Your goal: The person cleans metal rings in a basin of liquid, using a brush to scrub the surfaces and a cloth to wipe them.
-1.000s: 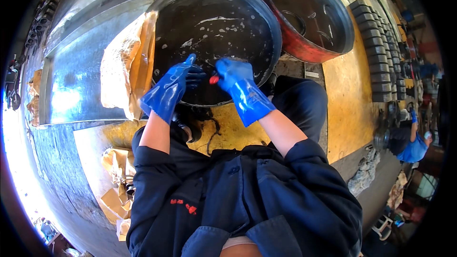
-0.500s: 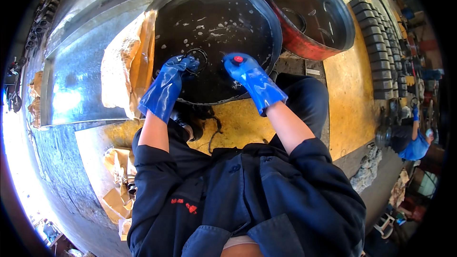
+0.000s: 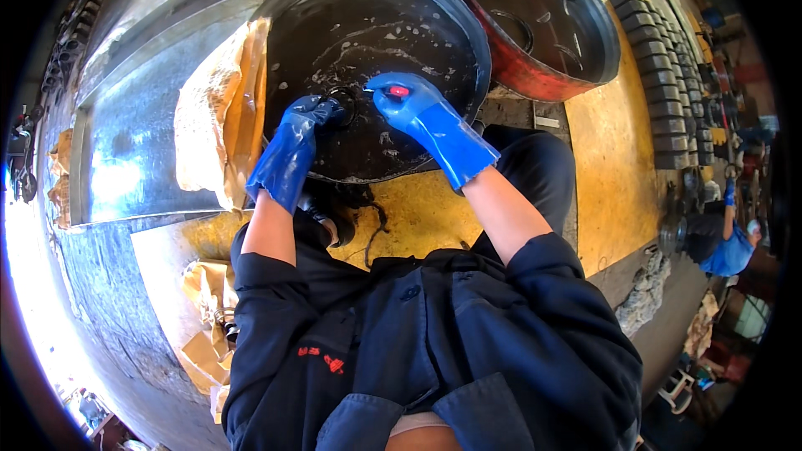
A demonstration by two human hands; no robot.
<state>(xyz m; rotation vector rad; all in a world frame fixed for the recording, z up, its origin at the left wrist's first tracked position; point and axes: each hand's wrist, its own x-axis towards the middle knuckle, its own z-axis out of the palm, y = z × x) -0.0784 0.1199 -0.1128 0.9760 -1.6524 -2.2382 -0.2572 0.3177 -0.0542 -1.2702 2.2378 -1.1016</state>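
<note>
Dark ring [image 3: 355, 104] over the big round tub [image 3: 482, 50], pinched in the person's gloved left hand [image 3: 306, 117]. Right hand [image 3: 411, 107] near it, closed round a red-ended tool [image 3: 399, 91]. Tan sack [image 3: 221, 108] at the tub's left, red-sided tub [image 3: 535, 73] off its right.

Noted open room above the large tub [image 3: 479, 43], beyond left hand [image 3: 309, 121] and right hand [image 3: 409, 104]; only a narrow gap between, partly taken by a dark ring [image 3: 354, 103]. Found obstructed at left by a paper sack [image 3: 219, 108], at right by a red tub [image 3: 535, 72], at near right by a bent knee [image 3: 536, 171].
</note>
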